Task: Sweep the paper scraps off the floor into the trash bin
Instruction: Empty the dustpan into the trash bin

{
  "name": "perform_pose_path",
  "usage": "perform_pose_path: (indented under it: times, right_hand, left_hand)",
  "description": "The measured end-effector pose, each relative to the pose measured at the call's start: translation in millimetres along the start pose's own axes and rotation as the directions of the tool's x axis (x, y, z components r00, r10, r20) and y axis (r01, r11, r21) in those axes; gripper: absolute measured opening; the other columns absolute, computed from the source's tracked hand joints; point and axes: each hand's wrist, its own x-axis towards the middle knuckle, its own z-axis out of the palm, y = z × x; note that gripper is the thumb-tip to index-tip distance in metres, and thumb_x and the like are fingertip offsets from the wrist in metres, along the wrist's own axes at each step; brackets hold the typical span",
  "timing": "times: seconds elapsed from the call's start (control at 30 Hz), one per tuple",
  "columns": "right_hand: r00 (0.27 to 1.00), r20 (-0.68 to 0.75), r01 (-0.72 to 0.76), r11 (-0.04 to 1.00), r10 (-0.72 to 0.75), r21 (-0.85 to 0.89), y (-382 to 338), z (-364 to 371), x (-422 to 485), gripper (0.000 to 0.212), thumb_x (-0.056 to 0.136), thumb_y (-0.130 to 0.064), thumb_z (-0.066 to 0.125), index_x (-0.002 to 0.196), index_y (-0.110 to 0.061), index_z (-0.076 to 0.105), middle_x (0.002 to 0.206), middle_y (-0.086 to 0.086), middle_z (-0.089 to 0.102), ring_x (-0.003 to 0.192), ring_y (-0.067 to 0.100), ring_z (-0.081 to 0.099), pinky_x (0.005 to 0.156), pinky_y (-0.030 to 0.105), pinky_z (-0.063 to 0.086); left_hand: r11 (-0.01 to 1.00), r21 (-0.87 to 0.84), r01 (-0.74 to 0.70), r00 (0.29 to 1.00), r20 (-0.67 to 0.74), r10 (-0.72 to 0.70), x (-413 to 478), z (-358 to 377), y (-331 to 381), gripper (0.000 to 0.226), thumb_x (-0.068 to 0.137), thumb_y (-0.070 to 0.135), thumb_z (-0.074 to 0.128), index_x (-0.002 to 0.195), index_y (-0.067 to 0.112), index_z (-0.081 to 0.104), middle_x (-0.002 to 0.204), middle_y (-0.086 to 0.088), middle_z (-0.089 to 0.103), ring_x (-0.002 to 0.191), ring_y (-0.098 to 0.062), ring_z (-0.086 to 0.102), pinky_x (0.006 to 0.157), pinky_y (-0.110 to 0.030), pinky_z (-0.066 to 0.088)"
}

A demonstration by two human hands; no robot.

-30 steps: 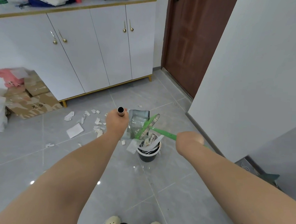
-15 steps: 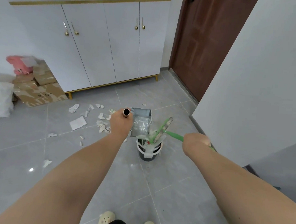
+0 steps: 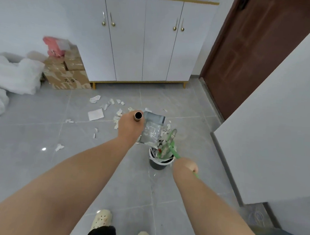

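The person's left hand [image 3: 130, 127] is clenched round the hollow metal tube that serves as the handle of the dustpan [image 3: 153, 130]. The tube's open round end faces up. The pan is thin, shiny grey sheet metal, dented and glinting. It is tipped steeply, with its lower lip over the mouth of the trash bin [image 3: 159, 163].

The bin is a small round bucket, dark-walled with a white rim. It stands on the floor [image 3: 29, 164] between the two hands, and crumpled white paper is heaped at its top. The right hand [image 3: 186, 167] is a closed fist round the slim green handle of the broom [image 3: 171, 142]. The broom's head slants down into the bin's mouth just beside the pan's lip.

More paper scraps [image 3: 95, 114] lie on the floor: one flat squarish sheet and many small torn, crinkled bits. They are scattered to the left of and beyond the left hand, between the bin and the cabinet [image 3: 144, 44].

The floor is glossy grey tile with pale joints. The cabinet has smooth white doors, slender gold handles and short gold legs. Left of it sit taped cardboard boxes [image 3: 67, 75] with a pink bag [image 3: 53, 45] on top, next to soft white bags [image 3: 11, 76].

A dark brown panelled door [image 3: 245, 50] stands to the right. A plain white wall [image 3: 277, 124] juts out near the bin on that side. The pan hides part of the bin's mouth. Cream perforated slippers [image 3: 101, 219] show at the bottom.
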Motion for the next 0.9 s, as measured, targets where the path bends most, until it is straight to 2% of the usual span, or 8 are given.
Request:
perform_pose_path:
  times: [0.2,0.3,0.43,0.53,0.7,0.77,0.83,0.9]
  right_hand:
    - [0.999,0.044,0.015,0.995,-0.019,0.099,-9.9,18.6,2.0,0.038,0.097,-0.011,0.040,0.132,-0.013,0.054,0.137,0.005,0.051,0.123,0.025,0.052,0.091,0.041,0.045]
    - [0.999,0.033,0.016,0.991,-0.021,0.135,-2.8,23.8,-4.1,0.036,0.098,-0.014,0.042,0.132,-0.013,0.054,0.136,0.005,0.051,0.123,0.025,0.051,0.091,0.039,0.046]
    - [1.000,-0.012,-0.025,0.988,0.027,0.155,16.8,10.6,-10.7,0.039,0.093,-0.007,0.049,0.131,-0.013,0.055,0.135,0.004,0.051,0.124,0.025,0.050,0.093,0.039,0.048]
    - [0.997,-0.062,-0.034,0.991,0.042,0.127,39.8,-10.8,-18.6,0.039,0.092,-0.007,0.050,0.130,-0.012,0.055,0.136,0.004,0.051,0.124,0.025,0.050,0.091,0.039,0.048]
    - [0.991,-0.125,-0.038,0.998,0.044,0.046,79.2,-34.9,-33.7,0.039,0.092,-0.015,0.048,0.131,-0.011,0.054,0.133,0.006,0.053,0.122,0.026,0.051,0.096,0.036,0.045]
    - [0.992,-0.117,-0.044,0.998,0.048,0.034,88.9,-36.8,-39.4,0.037,0.093,-0.016,0.048,0.129,-0.010,0.054,0.130,0.007,0.054,0.120,0.027,0.052,0.095,0.036,0.045]
    - [0.993,-0.114,-0.036,0.998,0.041,0.043,95.6,-37.3,-42.1,0.037,0.092,-0.016,0.046,0.127,-0.009,0.055,0.128,0.008,0.055,0.117,0.027,0.054,0.095,0.036,0.046]
    - [0.993,-0.115,-0.032,0.997,0.040,0.071,101.0,-37.9,-45.2,0.038,0.091,-0.017,0.046,0.126,-0.009,0.054,0.124,0.008,0.057,0.114,0.028,0.055,0.094,0.036,0.047]
  left_hand:
    - [0.997,-0.017,0.072,0.997,-0.012,-0.073,-3.7,2.1,-1.0,0.018,0.087,0.011,0.045,0.078,0.024,0.052,0.079,0.001,0.055,0.074,-0.019,0.050,0.075,-0.037,0.049]
    - [0.997,-0.013,0.073,0.997,0.003,-0.073,-7.8,0.2,-0.1,0.016,0.086,0.014,0.044,0.077,0.023,0.054,0.079,-0.004,0.058,0.075,-0.020,0.050,0.077,-0.038,0.050]
    - [0.998,-0.006,0.056,0.997,0.048,-0.056,-7.6,-6.5,5.8,0.033,0.078,0.025,0.036,0.080,0.009,0.065,0.086,-0.016,0.068,0.078,-0.027,0.058,0.074,-0.038,0.050]
    - [0.999,0.035,0.016,0.997,0.078,-0.018,-3.2,-11.5,10.1,0.031,0.081,0.027,0.036,0.081,0.012,0.063,0.086,-0.016,0.066,0.078,-0.026,0.057,0.072,-0.033,0.047]
    - [0.992,0.101,-0.069,0.991,0.123,0.056,-3.7,-11.9,17.8,0.023,0.089,0.024,0.039,0.080,0.016,0.058,0.090,-0.021,0.069,0.082,-0.037,0.063,0.071,-0.042,0.051]
    - [0.989,0.104,-0.102,0.988,0.128,0.088,-3.7,-9.9,20.4,0.023,0.093,0.020,0.040,0.079,0.015,0.058,0.091,-0.022,0.068,0.082,-0.037,0.063,0.072,-0.044,0.051]
    - [0.993,0.082,-0.084,0.991,0.107,0.075,-0.9,-7.2,23.5,0.029,0.093,0.021,0.041,0.082,0.007,0.064,0.088,-0.021,0.068,0.077,-0.033,0.061,0.070,-0.042,0.050]
    - [0.994,0.076,-0.078,0.993,0.095,0.071,0.8,-2.6,28.9,0.031,0.093,0.020,0.043,0.074,0.001,0.059,0.075,-0.020,0.061,0.068,-0.028,0.052,0.062,-0.039,0.045]
